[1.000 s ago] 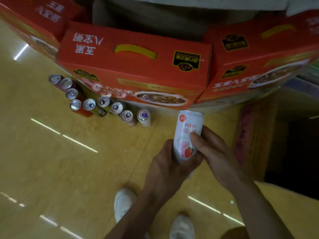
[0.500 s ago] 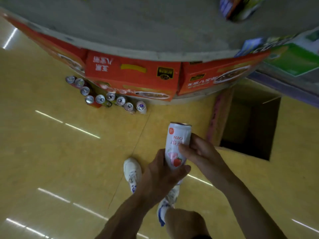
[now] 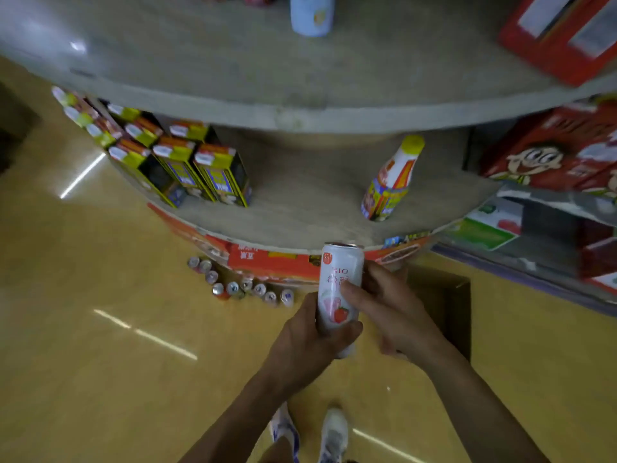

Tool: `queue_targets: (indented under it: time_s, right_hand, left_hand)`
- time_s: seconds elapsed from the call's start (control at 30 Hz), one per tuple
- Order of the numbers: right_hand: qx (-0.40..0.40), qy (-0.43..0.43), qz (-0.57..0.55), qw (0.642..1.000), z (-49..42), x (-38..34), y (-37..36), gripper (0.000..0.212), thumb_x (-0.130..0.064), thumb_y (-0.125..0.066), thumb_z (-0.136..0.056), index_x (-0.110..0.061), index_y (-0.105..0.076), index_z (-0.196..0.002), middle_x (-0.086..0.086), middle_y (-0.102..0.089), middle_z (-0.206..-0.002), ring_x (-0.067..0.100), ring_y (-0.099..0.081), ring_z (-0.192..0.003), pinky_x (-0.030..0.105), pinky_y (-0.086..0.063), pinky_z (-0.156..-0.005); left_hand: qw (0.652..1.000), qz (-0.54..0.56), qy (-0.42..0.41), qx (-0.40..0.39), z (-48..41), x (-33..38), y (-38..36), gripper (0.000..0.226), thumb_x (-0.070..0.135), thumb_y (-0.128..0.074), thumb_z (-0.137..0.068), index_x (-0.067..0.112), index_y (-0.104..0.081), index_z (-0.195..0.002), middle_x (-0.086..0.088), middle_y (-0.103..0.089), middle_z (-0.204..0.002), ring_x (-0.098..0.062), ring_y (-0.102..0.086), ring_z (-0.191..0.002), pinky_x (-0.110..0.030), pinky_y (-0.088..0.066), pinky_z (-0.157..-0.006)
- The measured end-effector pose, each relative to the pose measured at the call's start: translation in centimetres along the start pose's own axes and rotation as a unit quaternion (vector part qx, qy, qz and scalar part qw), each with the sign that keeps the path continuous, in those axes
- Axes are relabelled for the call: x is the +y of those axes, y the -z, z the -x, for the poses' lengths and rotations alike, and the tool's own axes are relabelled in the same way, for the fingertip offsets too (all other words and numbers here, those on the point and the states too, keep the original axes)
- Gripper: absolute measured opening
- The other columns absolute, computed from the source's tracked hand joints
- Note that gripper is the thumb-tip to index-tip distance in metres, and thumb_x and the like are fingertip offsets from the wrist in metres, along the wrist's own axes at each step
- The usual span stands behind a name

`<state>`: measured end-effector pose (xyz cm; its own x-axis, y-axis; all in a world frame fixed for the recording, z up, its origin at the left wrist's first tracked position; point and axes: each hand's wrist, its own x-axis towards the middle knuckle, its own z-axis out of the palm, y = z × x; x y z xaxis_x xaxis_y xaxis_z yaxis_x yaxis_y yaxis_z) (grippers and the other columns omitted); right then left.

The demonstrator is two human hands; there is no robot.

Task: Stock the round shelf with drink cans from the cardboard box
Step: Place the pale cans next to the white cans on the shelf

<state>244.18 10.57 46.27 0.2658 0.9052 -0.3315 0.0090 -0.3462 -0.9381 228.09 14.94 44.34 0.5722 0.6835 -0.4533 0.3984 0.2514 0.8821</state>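
Pink can [image 3: 340, 289] upright, top toward round shelf [image 3: 300, 119], left hand [image 3: 312, 340] and right hand [image 3: 389, 309] fingers [image 3: 350, 292] wrapped around it

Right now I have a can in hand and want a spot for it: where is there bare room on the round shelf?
The middle tier lies bare between the yellow cartons and the yellow-capped bottle. The top tier is bare left of the pale blue can. Crowded: the cartons at left, red boxes at right.

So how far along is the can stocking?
Looks early. One pale can stands on the top tier; a row of cans sits on the floor. The left hand and right hand hold a strawberry can short of the middle tier. What the cardboard box holds is hidden.
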Motion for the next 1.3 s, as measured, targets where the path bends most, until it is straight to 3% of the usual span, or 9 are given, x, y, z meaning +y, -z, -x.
queue_targets:
  time_s: [0.13,0.33,0.47,0.57,0.67,0.9,1.07,1.2,1.3]
  right_hand:
    - [0.006,0.050,-0.005,0.999,0.9,-5.8,-0.1,0.027,-0.020,-0.065,-0.094,-0.019,-0.062,-0.121,-0.004,-0.075,-0.112,0.010,-0.070,-0.107,0.030,-0.058,-0.089]
    - [0.035,0.113,0.024,0.993,1.4,-11.8,-1.0,0.025,-0.022,-0.065,-0.096,-0.020,-0.063,-0.120,-0.008,-0.076,-0.104,0.007,-0.072,-0.094,0.021,-0.055,-0.074]
    - [0.056,0.157,0.053,0.984,1.5,-14.7,-1.0,0.026,-0.025,-0.064,-0.097,-0.018,-0.064,-0.121,-0.005,-0.075,-0.106,0.009,-0.072,-0.098,0.024,-0.057,-0.080]
    - [0.071,0.187,0.067,0.978,1.4,-16.6,-0.8,0.028,-0.025,-0.065,-0.096,-0.018,-0.064,-0.123,-0.006,-0.075,-0.108,0.008,-0.071,-0.100,0.024,-0.056,-0.081]
    - [0.072,0.206,0.060,0.974,1.0,-18.1,-0.3,0.031,-0.028,-0.065,-0.096,-0.019,-0.063,-0.126,-0.006,-0.074,-0.112,0.009,-0.071,-0.103,0.028,-0.057,-0.086]
    - [0.083,0.231,0.101,0.964,-2.1,-21.1,2.6,0.032,-0.036,-0.070,-0.092,-0.027,-0.063,-0.123,-0.010,-0.074,-0.109,0.007,-0.071,-0.099,0.032,-0.057,-0.084]
    - [0.065,0.245,0.101,0.962,-5.3,-23.2,5.4,0.030,-0.020,-0.071,-0.093,-0.018,-0.062,-0.121,-0.009,-0.074,-0.102,0.001,-0.071,-0.090,0.016,-0.051,-0.071]
    - [0.050,0.239,0.093,0.965,-8.2,-24.2,7.5,0.035,-0.016,-0.070,-0.093,-0.017,-0.059,-0.126,-0.004,-0.073,-0.110,0.005,-0.071,-0.094,0.019,-0.053,-0.071]
    - [0.056,0.243,0.114,0.962,-10.1,-24.6,9.2,0.042,-0.021,-0.071,-0.092,-0.022,-0.057,-0.131,-0.008,-0.072,-0.115,0.003,-0.070,-0.101,0.023,-0.056,-0.081]
  left_hand:
    - [0.998,0.007,-0.065,-0.004,1.3,4.5,1.9,0.051,0.054,-0.075,-0.077,0.018,-0.061,-0.109,-0.001,-0.073,-0.093,-0.016,-0.071,-0.082,-0.040,-0.059,-0.070]
    - [0.990,-0.004,-0.142,0.009,1.8,9.3,5.0,0.041,0.041,-0.080,-0.083,0.020,-0.061,-0.113,-0.004,-0.073,-0.098,-0.009,-0.071,-0.083,-0.027,-0.058,-0.067]
    - [0.983,-0.036,-0.180,0.017,1.7,11.9,6.5,0.041,0.052,-0.079,-0.080,0.027,-0.063,-0.109,0.005,-0.074,-0.095,-0.013,-0.072,-0.086,-0.033,-0.058,-0.070]
    - [0.975,-0.053,-0.215,0.013,1.9,14.1,7.2,0.030,0.045,-0.077,-0.084,0.028,-0.066,-0.106,0.010,-0.074,-0.090,-0.004,-0.070,-0.080,-0.023,-0.051,-0.065]
    - [0.971,-0.052,-0.233,0.015,1.5,16.0,7.5,0.021,0.039,-0.078,-0.086,0.031,-0.067,-0.102,0.011,-0.075,-0.092,-0.004,-0.072,-0.083,-0.024,-0.057,-0.066]
    - [0.967,-0.032,-0.252,0.004,-1.6,20.5,7.1,0.026,0.029,-0.079,-0.087,0.023,-0.067,-0.109,0.009,-0.075,-0.095,0.000,-0.070,-0.086,-0.015,-0.051,-0.067]
    - [0.965,-0.041,-0.257,0.043,-5.3,23.0,6.5,0.028,0.032,-0.082,-0.082,0.024,-0.065,-0.103,0.009,-0.075,-0.092,-0.003,-0.071,-0.084,-0.018,-0.052,-0.067]
    - [0.962,-0.065,-0.255,0.077,-8.7,24.6,6.0,0.045,0.051,-0.081,-0.072,0.028,-0.065,-0.108,0.011,-0.075,-0.097,-0.005,-0.072,-0.089,-0.032,-0.059,-0.078]
    - [0.962,-0.064,-0.249,0.090,-10.9,25.5,5.3,0.044,0.043,-0.081,-0.074,0.029,-0.064,-0.112,0.010,-0.075,-0.101,-0.005,-0.072,-0.093,-0.038,-0.060,-0.085]
